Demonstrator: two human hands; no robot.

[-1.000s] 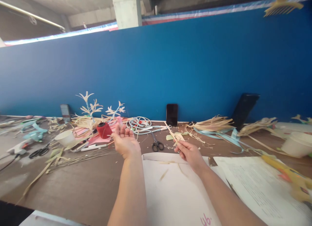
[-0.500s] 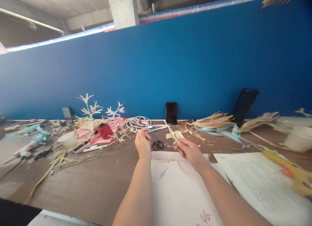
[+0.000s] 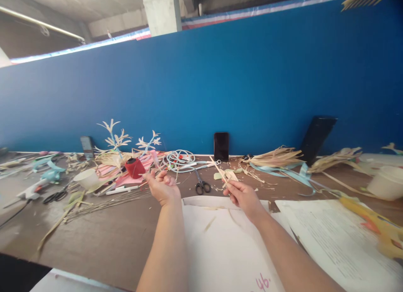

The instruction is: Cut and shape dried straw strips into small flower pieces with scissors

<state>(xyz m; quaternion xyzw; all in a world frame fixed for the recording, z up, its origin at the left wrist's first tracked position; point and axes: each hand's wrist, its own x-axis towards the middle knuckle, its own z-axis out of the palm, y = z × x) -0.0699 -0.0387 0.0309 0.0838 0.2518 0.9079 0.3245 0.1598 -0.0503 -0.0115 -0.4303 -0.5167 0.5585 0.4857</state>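
Note:
My right hand [image 3: 244, 197] is closed in a pinch on a thin pale husk strip [image 3: 217, 167], which points up and away to the left. My left hand [image 3: 164, 189] is palm up with its fingers loosely apart and nothing clear in them. Close beyond its fingertips stands a cone of red thread [image 3: 134, 169]. Black-handled scissors [image 3: 202, 187] lie on the table between my hands. Beneath my forearms is a white paper sheet or envelope [image 3: 225, 241] with pink handwriting.
Pale-blue coiled cord [image 3: 179, 161] and flower stems [image 3: 116, 140] lie or stand toward the back left. A phone [image 3: 221, 146] leans on the blue partition [image 3: 201, 86]. Husk bundles [image 3: 277, 156], a yellow glue gun [image 3: 374, 224], printed paper [image 3: 333, 241] and a cup [image 3: 387, 182] occupy the right.
My left hand has moved left, away from my right hand and toward the red thread, and its fingers have opened out. My right hand still holds the strip in nearly the same place.

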